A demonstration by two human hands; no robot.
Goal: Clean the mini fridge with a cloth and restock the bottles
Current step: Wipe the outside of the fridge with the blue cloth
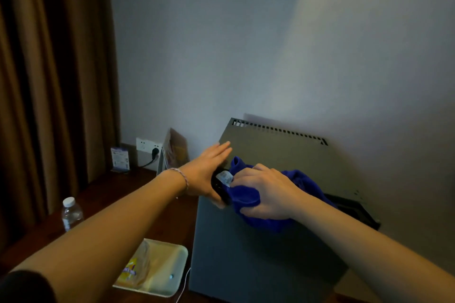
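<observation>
The grey mini fridge (283, 152) stands on a wooden desk against the wall, its vented top facing me. At its top left front corner my left hand (206, 170) holds a small dark bottle (219, 188) with a white label between palm and thumb, fingers stretched out flat. My right hand (266, 192) grips a bunched blue cloth (248, 199) and presses it against the bottle. The rest of the cloth trails over the fridge top behind my right wrist. The fridge's inside is hidden.
A clear water bottle (71, 213) stands on the wooden desk (118, 199) at left. A white tray (172, 253) holds a yellow packet (135, 268) beside the fridge. A wall socket (149, 146), card stand (120, 158), leaflet (176, 150) and brown curtain (49, 81) lie behind.
</observation>
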